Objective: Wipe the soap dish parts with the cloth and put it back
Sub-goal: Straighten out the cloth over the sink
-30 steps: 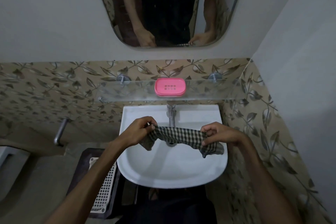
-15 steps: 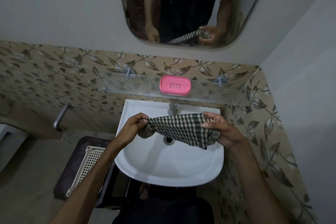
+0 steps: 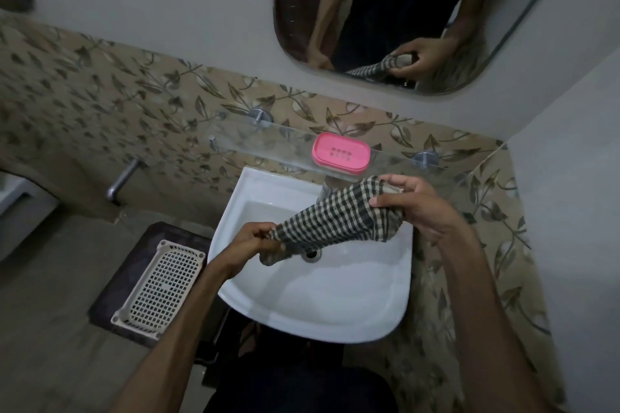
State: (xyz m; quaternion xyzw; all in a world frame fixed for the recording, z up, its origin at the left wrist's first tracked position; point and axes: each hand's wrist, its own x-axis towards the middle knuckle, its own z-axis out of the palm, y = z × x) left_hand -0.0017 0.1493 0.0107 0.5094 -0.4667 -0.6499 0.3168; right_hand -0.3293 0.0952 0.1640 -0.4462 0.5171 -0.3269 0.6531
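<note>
Both hands hold a dark-and-light checked cloth stretched over a white sink. The left hand pinches the lower end, its fingers curled round the bunched fabric just above the drain, with a short tail of cloth hanging below the grip. The right hand sits higher and further back, its fingers and thumb curled round the upper end near the tap, so the cloth runs on a slant from lower left to upper right. The pink soap dish rests on a glass shelf fixed to the leaf-patterned wall tiles, just behind and apart from the right hand; neither hand touches it. Above the shelf a mirror reflects the person's arms and the cloth. To the left of the sink, lower down, a white perforated basket lies on a dark surface, and a metal tap juts from the wall
</note>
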